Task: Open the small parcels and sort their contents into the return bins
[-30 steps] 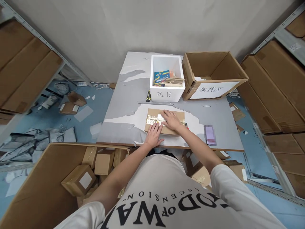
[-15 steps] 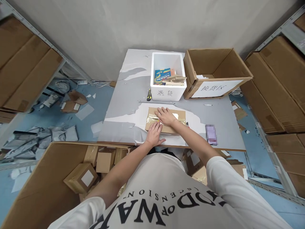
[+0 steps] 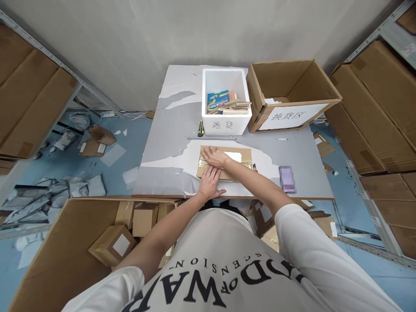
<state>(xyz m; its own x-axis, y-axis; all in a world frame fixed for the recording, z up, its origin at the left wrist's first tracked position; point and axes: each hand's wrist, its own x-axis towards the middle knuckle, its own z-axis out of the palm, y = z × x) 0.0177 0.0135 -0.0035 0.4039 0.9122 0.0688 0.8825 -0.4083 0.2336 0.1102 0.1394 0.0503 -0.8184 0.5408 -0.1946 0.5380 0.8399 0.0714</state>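
Observation:
A taped cardboard box with a white label lies flat on the table near its front edge. My right hand rests palm down across the box's upper left part, fingers stretched over the shiny tape. Just below it, my left hand lies with spread fingers on the box's front edge, thumb pointing right. Neither hand grips anything. A small red and black object shows at the box's right end, partly hidden by my right forearm.
Behind the box stand a white foam bin holding books and a large open carton. A yellow and black utility knife lies left of the bin. To the right is a blurred purple item. A big carton of parcels stands front left.
My right hand has slid left along the top of the box, uncovering more of the label. My left hand stays at the front edge. The view has shifted slightly.

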